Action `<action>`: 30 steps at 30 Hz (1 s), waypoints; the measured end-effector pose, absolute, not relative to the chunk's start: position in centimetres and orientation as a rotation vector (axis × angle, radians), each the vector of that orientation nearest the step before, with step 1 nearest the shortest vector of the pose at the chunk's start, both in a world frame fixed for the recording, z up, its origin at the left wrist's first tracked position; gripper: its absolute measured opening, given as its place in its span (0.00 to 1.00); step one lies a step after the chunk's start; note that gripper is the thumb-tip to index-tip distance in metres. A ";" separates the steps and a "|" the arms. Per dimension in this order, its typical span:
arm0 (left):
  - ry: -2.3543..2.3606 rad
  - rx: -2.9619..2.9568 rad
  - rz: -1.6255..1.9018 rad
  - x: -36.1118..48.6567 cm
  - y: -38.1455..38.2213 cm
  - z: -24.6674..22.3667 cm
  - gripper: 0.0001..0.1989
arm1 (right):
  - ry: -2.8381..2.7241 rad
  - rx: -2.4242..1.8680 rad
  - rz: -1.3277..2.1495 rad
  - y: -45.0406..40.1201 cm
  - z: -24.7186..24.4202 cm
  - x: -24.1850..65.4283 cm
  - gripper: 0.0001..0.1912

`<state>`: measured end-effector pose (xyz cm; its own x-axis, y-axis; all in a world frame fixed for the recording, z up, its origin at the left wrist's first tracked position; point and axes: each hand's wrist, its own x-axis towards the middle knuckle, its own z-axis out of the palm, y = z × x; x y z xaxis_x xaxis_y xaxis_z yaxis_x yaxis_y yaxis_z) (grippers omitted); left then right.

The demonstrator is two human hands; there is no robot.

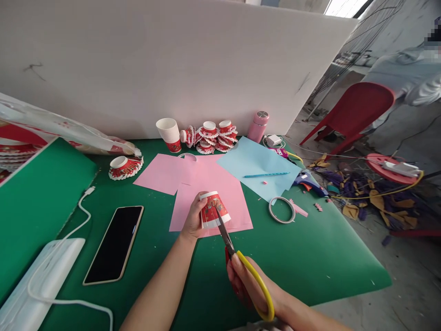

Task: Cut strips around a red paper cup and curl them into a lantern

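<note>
My left hand (193, 216) is wrapped round a red printed paper cup (211, 212), which is tilted with a white edge towards me. In my right hand (246, 276) are scissors (225, 236) with one yellow and one red handle. Their blades reach up to the cup's wall; I cannot tell whether they cut into it. Beneath the cup lie pink paper sheets (230, 184). Several cut cups with fringed red edges (208, 131) are piled at the back, beside a stack of whole paper cups (168, 131). Another fringed cup (124, 166) stands on the left.
A phone (115, 243) and white cable (84, 216) lie left. Blue paper (258, 161) bears a blue pencil (267, 174); tape (281, 210), a glue gun (312, 184) and a pink flask (258, 126) are right. A white board (172, 59) stands behind. A person (403, 69) is near a red chair (358, 110).
</note>
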<state>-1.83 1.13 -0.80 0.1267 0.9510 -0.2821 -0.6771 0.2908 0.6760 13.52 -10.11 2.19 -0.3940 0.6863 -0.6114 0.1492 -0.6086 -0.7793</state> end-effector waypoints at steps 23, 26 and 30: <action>0.788 0.420 1.230 -1.9 1.1 -0.7 0.15 | -1.209 -1.497 1.970 -10.2 2.1 13.5 0.35; 0.786 0.422 1.222 -1.9 1.0 -0.6 0.15 | -1.217 -1.490 1.943 -10.3 2.0 13.5 0.35; 0.784 0.422 1.222 -1.8 1.0 -0.6 0.16 | -1.257 -1.470 1.926 -10.2 2.0 13.4 0.35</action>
